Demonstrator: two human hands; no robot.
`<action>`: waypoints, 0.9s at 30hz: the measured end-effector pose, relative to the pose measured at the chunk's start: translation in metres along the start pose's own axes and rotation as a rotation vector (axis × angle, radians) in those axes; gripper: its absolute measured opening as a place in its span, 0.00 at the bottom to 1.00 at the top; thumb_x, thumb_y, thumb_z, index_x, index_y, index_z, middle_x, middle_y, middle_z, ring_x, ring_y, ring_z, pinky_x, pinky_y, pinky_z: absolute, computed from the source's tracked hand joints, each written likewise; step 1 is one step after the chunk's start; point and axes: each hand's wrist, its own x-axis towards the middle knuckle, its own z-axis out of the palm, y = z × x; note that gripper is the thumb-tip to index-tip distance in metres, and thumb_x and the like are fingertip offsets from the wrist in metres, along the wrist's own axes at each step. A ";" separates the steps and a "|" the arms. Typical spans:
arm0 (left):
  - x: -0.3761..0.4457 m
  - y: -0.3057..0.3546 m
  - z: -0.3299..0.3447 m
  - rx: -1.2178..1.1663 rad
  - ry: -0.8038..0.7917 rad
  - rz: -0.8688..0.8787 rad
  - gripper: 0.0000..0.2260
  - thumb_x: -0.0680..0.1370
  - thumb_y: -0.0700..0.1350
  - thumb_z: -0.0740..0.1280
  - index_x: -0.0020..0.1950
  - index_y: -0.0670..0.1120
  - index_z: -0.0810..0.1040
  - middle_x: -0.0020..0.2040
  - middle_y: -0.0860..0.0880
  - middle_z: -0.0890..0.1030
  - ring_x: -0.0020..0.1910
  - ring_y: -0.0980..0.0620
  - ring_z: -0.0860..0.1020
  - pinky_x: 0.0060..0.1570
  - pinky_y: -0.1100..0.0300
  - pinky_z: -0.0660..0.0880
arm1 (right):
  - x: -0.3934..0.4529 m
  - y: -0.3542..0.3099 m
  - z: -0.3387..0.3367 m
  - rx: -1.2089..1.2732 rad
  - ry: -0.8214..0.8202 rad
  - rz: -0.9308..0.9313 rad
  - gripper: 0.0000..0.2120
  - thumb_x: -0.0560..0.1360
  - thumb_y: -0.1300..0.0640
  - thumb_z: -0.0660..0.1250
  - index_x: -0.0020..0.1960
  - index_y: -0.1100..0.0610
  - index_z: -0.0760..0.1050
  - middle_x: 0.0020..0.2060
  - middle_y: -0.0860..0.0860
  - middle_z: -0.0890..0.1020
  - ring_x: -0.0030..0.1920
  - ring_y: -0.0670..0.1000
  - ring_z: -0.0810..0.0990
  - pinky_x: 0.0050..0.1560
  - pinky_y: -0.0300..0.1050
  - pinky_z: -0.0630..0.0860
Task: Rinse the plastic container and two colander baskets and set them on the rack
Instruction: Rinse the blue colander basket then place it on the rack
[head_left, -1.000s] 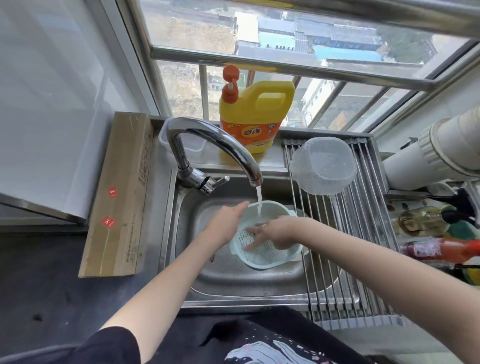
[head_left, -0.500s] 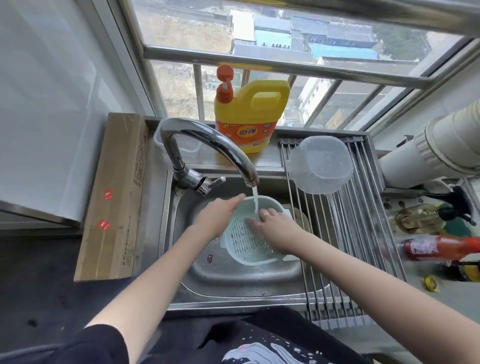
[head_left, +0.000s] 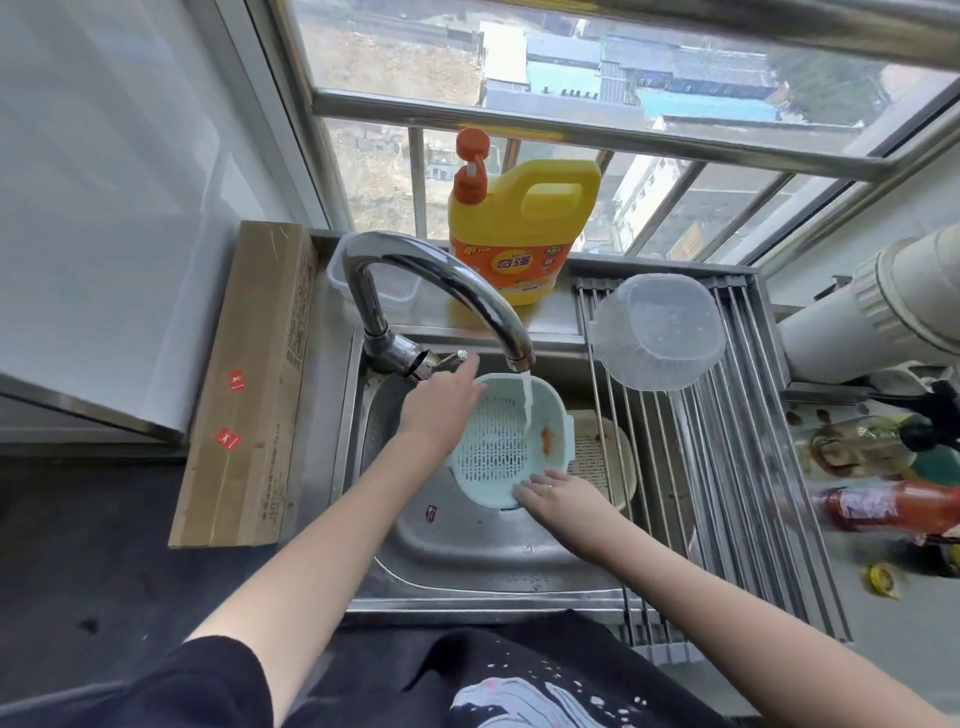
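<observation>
A pale green colander basket (head_left: 496, 444) is tilted under the running tap (head_left: 447, 280), and water falls onto its inner right side beside an orange smear (head_left: 546, 439). My left hand (head_left: 441, 410) grips its left rim. At the near rim my right hand (head_left: 561, 499) holds it with the fingertips. A second, beige colander basket (head_left: 605, 457) lies in the sink (head_left: 467, 551), partly under the rack. The clear plastic container (head_left: 660, 332) sits upside down at the far end of the roll-up rack (head_left: 737, 509).
A yellow detergent jug (head_left: 519, 228) and a clear tub (head_left: 379, 286) stand behind the tap. A long cardboard box (head_left: 249, 384) lies left of the sink. Bottles (head_left: 893, 506) and a white pipe (head_left: 883, 306) crowd the right side.
My right hand has left the inside of the green basket and moved to its near rim. The basket has turned and tilted under the stream, showing the orange smear.
</observation>
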 end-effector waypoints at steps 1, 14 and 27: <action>-0.005 0.000 0.000 -0.055 0.018 -0.049 0.19 0.81 0.54 0.56 0.70 0.49 0.62 0.55 0.42 0.79 0.51 0.39 0.79 0.42 0.50 0.75 | 0.000 0.000 0.002 0.009 0.085 0.018 0.15 0.57 0.67 0.76 0.39 0.56 0.76 0.31 0.49 0.80 0.32 0.50 0.80 0.41 0.41 0.79; -0.063 0.002 0.022 -0.298 -0.085 -0.557 0.15 0.77 0.48 0.59 0.55 0.39 0.76 0.55 0.39 0.80 0.54 0.39 0.78 0.49 0.52 0.75 | 0.021 -0.027 0.033 0.169 0.277 0.146 0.19 0.62 0.64 0.79 0.50 0.56 0.79 0.46 0.50 0.85 0.52 0.54 0.83 0.59 0.50 0.75; -0.055 0.019 0.023 -0.651 -0.009 -0.484 0.33 0.80 0.36 0.54 0.77 0.50 0.37 0.52 0.38 0.80 0.34 0.40 0.83 0.35 0.47 0.81 | 0.041 -0.021 0.000 -0.063 -0.240 0.133 0.36 0.73 0.63 0.60 0.77 0.59 0.48 0.76 0.56 0.54 0.77 0.53 0.48 0.71 0.53 0.31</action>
